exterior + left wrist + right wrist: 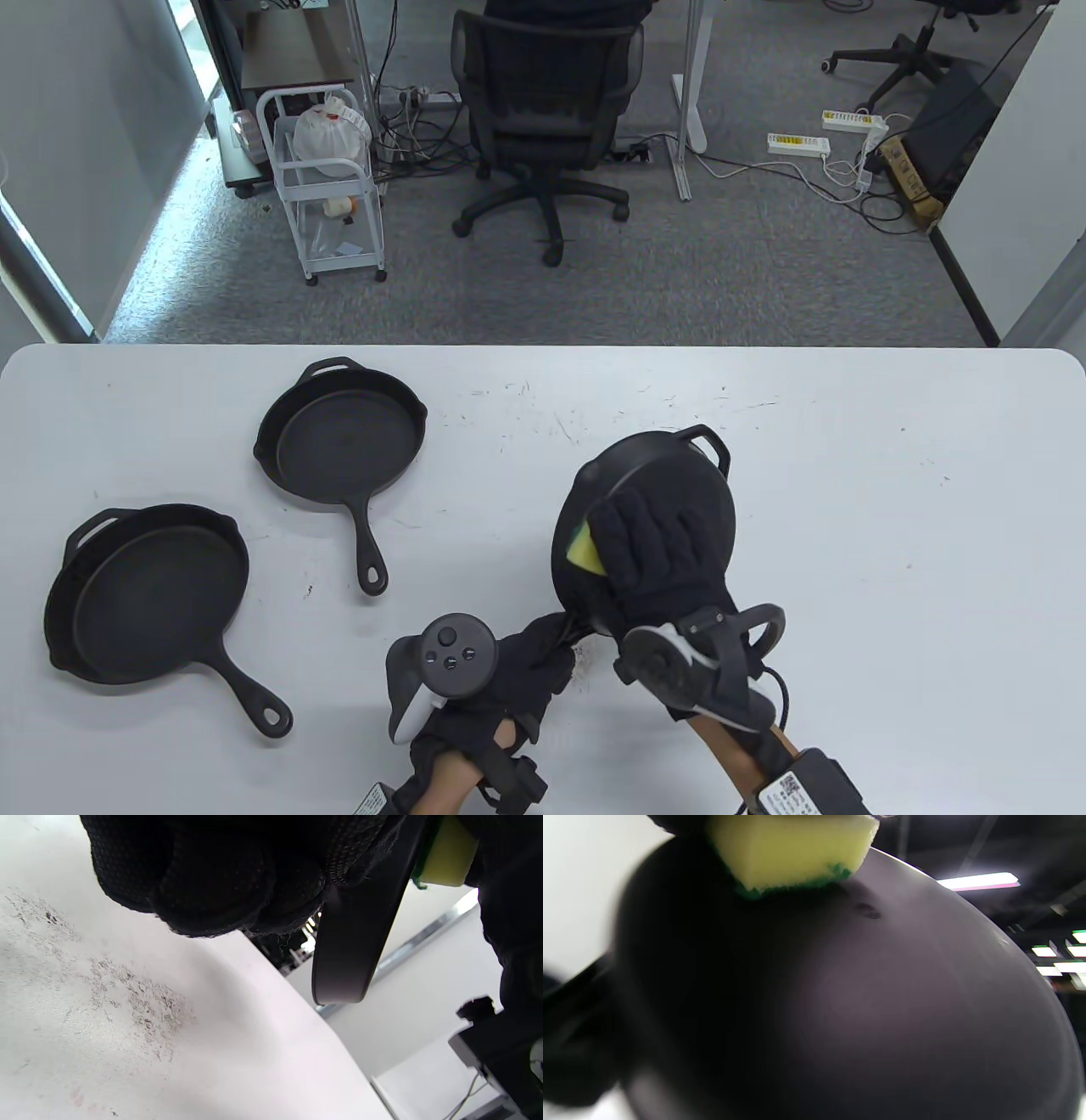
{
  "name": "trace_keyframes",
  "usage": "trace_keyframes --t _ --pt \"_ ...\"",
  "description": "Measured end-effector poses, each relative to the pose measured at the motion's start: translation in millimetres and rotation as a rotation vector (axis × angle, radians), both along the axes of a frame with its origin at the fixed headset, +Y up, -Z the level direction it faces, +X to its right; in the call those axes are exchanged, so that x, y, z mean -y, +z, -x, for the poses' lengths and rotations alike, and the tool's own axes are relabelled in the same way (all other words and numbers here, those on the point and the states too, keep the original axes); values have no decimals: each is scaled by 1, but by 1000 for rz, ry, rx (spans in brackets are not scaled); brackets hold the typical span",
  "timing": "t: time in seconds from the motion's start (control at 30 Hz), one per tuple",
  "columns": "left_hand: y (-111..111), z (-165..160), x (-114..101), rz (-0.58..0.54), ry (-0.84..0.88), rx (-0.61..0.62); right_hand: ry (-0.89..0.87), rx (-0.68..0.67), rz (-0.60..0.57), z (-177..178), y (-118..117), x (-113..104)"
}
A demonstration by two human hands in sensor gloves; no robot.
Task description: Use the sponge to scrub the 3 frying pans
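Note:
Three black cast-iron frying pans are in the table view. One pan (153, 594) lies flat at the left, and a smaller pan (348, 441) lies behind it. The third pan (679, 484) is tilted up off the table at the centre right. My left hand (547, 649) grips its handle from below. My right hand (645, 535) holds a yellow-and-green sponge (584, 552) against the pan's face. In the right wrist view, the sponge (789, 849) touches the dark pan surface (861, 1005) with its green side. The left wrist view shows the pan's rim (352, 942) edge-on and the sponge (445, 857).
The white table (891, 509) carries grey scuff marks (140, 1010) near the left hand. Beyond its far edge stand an office chair (547, 110) and a white trolley (327, 187) on the carpet.

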State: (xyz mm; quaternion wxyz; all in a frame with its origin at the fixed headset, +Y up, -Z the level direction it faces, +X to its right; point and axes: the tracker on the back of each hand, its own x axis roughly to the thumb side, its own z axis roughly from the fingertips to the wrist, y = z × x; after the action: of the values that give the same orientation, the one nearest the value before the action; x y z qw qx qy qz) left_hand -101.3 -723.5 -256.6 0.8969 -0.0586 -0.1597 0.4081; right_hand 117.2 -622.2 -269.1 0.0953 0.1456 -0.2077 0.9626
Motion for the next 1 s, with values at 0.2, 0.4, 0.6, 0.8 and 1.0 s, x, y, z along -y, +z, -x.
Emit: trace_keyframes --t 0.2,0.4,0.6,0.8,1.0 --pt "1 5 -3 -13 63 -28 -128 100 148 -48 -24 25" --pt "-1 13 0 22 179 -116 103 7 177 -34 5 64" --pt "-1 9 2 48 150 -87 311 -84 -17 9 39 53" --pt "2 -4 2 5 12 -3 52 -72 91 3 15 14" --pt "1 -3 0 -4 38 26 -152 74 223 -44 -18 16"
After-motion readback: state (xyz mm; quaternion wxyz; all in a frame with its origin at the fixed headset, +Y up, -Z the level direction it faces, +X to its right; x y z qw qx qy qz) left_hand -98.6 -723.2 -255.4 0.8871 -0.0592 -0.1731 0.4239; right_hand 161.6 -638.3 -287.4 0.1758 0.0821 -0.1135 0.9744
